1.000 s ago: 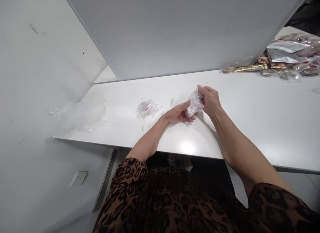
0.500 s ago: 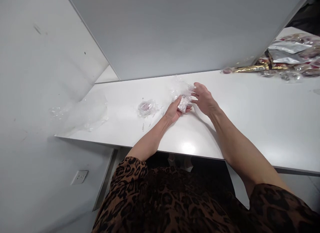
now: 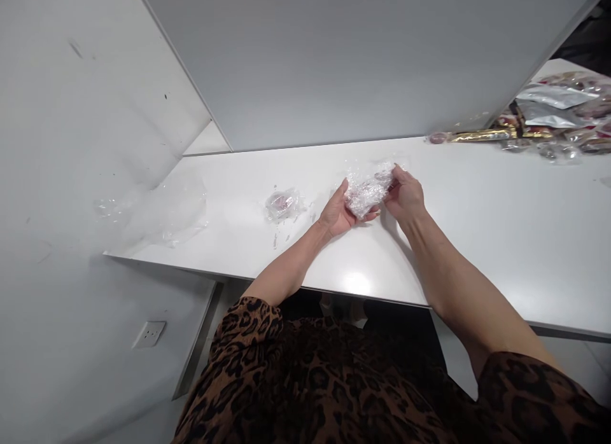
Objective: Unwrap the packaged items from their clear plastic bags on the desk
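Observation:
Over the middle of the white counter [image 3: 458, 240] I hold a bundle of clear bubble wrap [image 3: 366, 196], which looks crinkled and shiny with a faint pink tint. My left hand [image 3: 340, 214] cups it from below and the left, thumb raised along its side. At the bundle's upper right, my right hand [image 3: 405, 191] pinches the plastic. What is wrapped inside cannot be made out. To the left of my hands, a small pinkish item in clear plastic [image 3: 282, 204] lies on the counter.
A large clear plastic bag [image 3: 176, 212] lies at the counter's left end, against the wall. Several plastic-wrapped packets [image 3: 568, 116] and a gold-coloured strip [image 3: 480, 135] sit at the back right. A grey panel [image 3: 344, 62] rises behind the counter.
My right hand has closed on the plastic at the bundle's right. The wrapped bundle has turned and stretched out to the right, showing more of its length. My left hand still supports it.

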{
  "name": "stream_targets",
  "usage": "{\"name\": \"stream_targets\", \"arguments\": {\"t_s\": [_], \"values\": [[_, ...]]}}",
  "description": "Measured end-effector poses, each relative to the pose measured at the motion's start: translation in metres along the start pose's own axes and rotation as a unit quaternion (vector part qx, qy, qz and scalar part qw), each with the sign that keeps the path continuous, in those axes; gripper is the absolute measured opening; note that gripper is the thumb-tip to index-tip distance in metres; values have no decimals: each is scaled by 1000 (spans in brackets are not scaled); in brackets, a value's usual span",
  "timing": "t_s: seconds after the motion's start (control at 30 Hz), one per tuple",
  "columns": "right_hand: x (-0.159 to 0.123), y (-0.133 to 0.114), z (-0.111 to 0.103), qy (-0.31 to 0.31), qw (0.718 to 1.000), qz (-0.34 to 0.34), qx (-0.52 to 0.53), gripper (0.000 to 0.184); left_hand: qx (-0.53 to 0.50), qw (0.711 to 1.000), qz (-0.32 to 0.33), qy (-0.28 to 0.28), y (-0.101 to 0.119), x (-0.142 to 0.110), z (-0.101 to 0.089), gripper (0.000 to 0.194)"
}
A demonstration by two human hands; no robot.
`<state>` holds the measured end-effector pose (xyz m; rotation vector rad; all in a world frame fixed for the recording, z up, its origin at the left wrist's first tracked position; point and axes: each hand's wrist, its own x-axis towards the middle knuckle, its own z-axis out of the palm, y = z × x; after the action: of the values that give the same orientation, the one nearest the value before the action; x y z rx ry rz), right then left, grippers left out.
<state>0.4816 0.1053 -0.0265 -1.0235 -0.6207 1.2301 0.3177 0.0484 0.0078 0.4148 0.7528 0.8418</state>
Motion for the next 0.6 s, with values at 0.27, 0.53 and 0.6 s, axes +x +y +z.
{"name": "stream_targets", "arguments": {"t_s": [0.27,0.53,0.6], "values": [[-41,-24,23,-55,986,-134,-80,48,14,999,-6,46,3,-3,-1,45],[-17,-12,15,49,994,-36,93,21,14,1000,12,-6,-5,-2,-4,43],[-6,-9,8,92,986,19,138,17,41,999,16,-21,-8,0,-7,58]]}}
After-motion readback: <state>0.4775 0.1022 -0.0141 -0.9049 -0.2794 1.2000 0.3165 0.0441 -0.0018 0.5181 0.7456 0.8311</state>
